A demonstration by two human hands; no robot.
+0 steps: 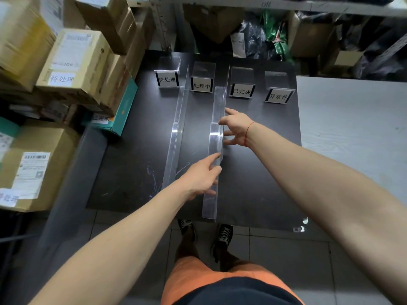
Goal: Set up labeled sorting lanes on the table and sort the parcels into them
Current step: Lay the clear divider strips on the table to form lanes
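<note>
Bench (pixel 253 172), dark top, seen from above by the head camera. Two clear acrylic dividers stand on it, running from the near edge toward 12 o'clock.

Left divider (pixel 176 133): upright, untouched, between the first and second label stands.

Right divider (pixel 217 133): at the centre of the bench, handled on both sides. Left hand (pixel 201 177) lies against its near half from the 9 o'clock side, fingers straight and spread along the acrylic, fingertips touching the wall. Right hand (pixel 236 126) meets it farther up from the 3 o'clock side, fingers extended and fanned, tips on or just at the upright edge; index finger points toward 11 o'clock. Neither hand curls round the divider. Red string on the right wrist.

Four label stands in a row at the 12 o'clock end, left to right: 待处理 (pixel 167 79), 处理中 (pixel 202 85), 已完成 (pixel 241 91), 异常件 (pixel 278 96). The right divider's far end lies between the second and third stands.

Parcels (pixel 72 62): cardboard boxes stacked off the bench at 9 to 11 o'clock, several with paper labels; a teal box (pixel 123 113) leans at the bench's left edge. None lies in a lane.

Shelving (pixel 286 29) with bags and boxes at 12 o'clock.
</note>
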